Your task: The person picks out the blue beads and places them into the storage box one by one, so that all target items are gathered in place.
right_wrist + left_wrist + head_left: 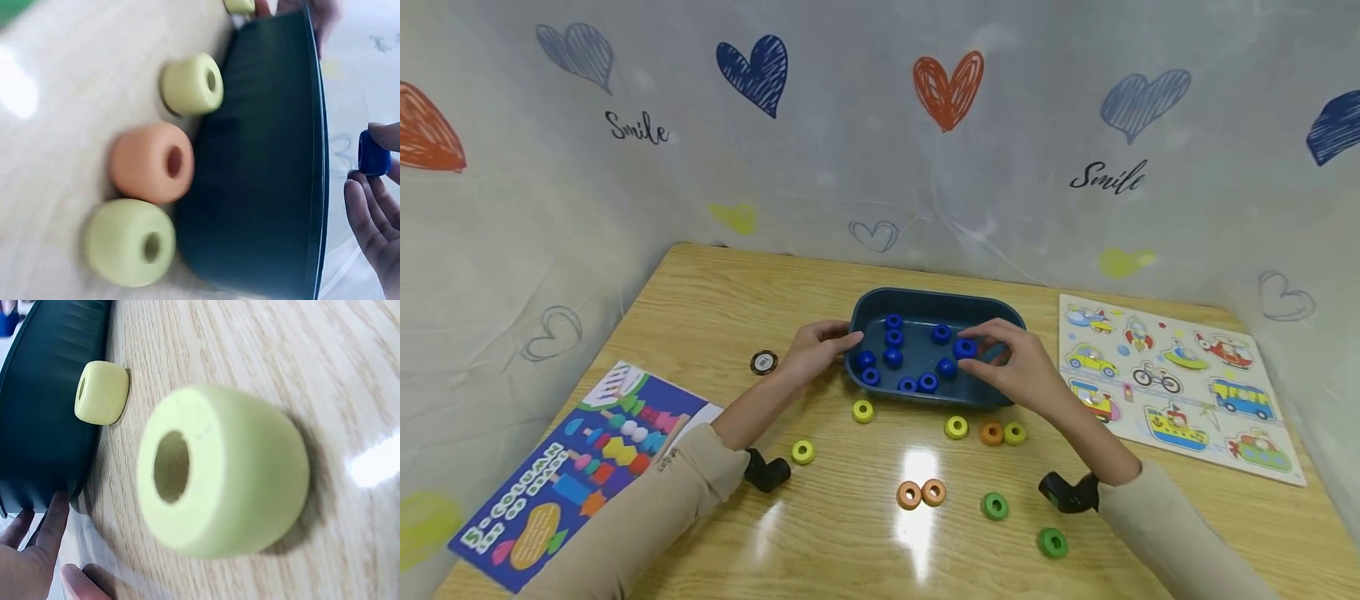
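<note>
A dark teal tray holds several blue beads, one of them a round-looking bead. Between thumb and fingers, my right hand pinches a blue bead over the tray's right end; the right wrist view shows this bead above the rim. My left hand grips the tray's left end, thumb over the rim. In the left wrist view, its fingers touch the outside of the tray wall.
Yellow beads, orange beads and green beads lie in front of the tray. A round black chip and a bead-set box are on the left. At the right lies a vehicle picture puzzle board.
</note>
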A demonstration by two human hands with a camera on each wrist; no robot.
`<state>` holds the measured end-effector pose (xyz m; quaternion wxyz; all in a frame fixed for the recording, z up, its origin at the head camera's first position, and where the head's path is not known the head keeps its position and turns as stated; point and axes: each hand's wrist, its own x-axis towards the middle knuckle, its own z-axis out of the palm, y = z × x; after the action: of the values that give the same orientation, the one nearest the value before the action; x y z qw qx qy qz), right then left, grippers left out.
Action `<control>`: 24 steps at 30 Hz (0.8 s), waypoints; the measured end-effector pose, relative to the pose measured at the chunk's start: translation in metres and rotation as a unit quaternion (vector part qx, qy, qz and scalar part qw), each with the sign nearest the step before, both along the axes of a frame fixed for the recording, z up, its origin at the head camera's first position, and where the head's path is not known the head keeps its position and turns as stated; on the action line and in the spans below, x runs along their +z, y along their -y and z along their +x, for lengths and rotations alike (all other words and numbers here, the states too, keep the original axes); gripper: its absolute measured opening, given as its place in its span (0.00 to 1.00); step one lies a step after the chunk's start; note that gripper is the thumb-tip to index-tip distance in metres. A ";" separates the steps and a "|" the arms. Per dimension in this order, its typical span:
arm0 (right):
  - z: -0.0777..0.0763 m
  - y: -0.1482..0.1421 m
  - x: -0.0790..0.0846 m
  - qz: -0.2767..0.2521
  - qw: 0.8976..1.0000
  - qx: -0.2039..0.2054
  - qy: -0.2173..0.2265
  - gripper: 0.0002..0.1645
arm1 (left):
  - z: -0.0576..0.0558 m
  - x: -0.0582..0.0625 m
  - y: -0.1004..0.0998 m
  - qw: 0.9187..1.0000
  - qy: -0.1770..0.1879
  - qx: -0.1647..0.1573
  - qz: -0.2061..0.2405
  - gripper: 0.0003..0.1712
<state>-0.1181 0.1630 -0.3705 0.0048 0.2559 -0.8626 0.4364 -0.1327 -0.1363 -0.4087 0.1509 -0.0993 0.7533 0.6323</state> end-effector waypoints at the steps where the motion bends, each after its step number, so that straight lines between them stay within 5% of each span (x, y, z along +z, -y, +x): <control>1: -0.005 0.001 0.000 0.002 1.000 -0.003 -0.003 0.19 | 0.000 0.000 -0.001 1.000 0.001 0.001 0.000 0.28; 8: -0.019 0.003 0.000 0.002 1.000 -0.016 0.013 0.21 | 0.000 -0.001 -0.004 1.000 0.002 -0.001 -0.001 0.27; 24: -0.015 -0.010 0.000 -0.004 0.999 -0.033 0.004 0.25 | -0.001 -0.001 -0.002 1.000 0.003 0.004 0.002 0.27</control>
<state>-0.1333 0.1732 -0.3708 0.0172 0.2255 -0.8687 0.4406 -0.1334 -0.1343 -0.4092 0.1512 -0.1036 0.7510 0.6344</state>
